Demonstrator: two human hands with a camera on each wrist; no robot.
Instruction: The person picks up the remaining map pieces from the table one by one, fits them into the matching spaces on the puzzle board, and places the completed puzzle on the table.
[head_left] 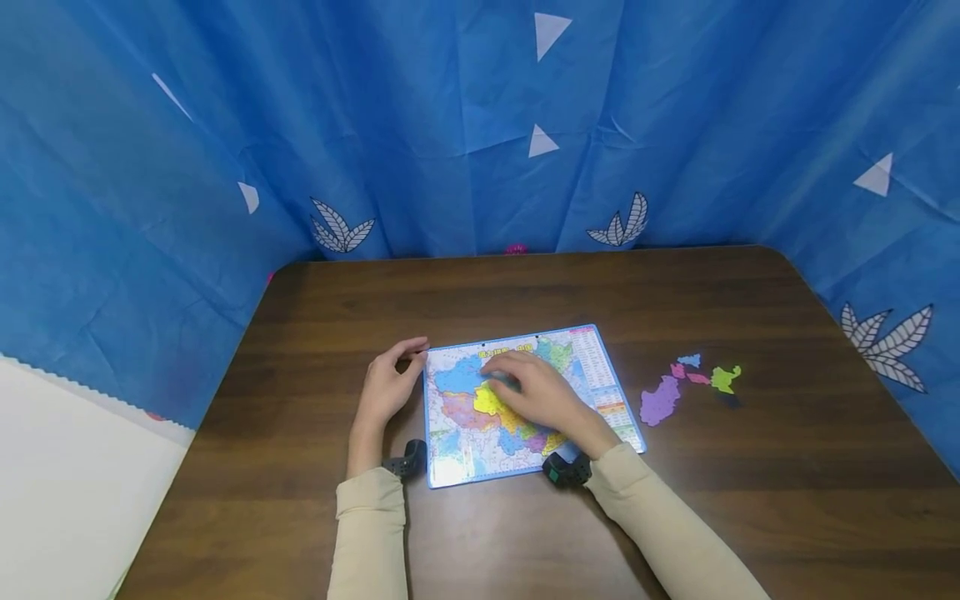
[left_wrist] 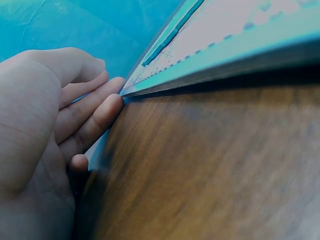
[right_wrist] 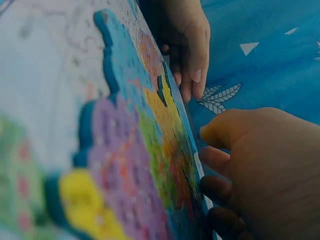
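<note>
A map puzzle board (head_left: 452, 472) with a blue border lies on the table, most of its coloured pieces set in it. At its upper left edge my left hand (head_left: 386, 387) rests with bent, loose fingers; in the left wrist view the fingertips (left_wrist: 114, 106) meet the board's edge. My right hand (head_left: 542, 392) is over the middle of the board, fingers spread and slightly bent, the thumb beside a bright yellow piece (head_left: 487, 400). Nothing shows between thumb and fingers in the right wrist view, where a purple piece (right_wrist: 120, 160) stands raised in front.
Right of the board lie several loose pieces: a large purple one (head_left: 660, 402), a small blue one (head_left: 689, 361), two pink ones (head_left: 698, 379) and a green one (head_left: 724, 379). A blue curtain (head_left: 420, 125) hangs behind the brown wooden table (head_left: 750, 500). A white surface (head_left: 67, 475) is at left.
</note>
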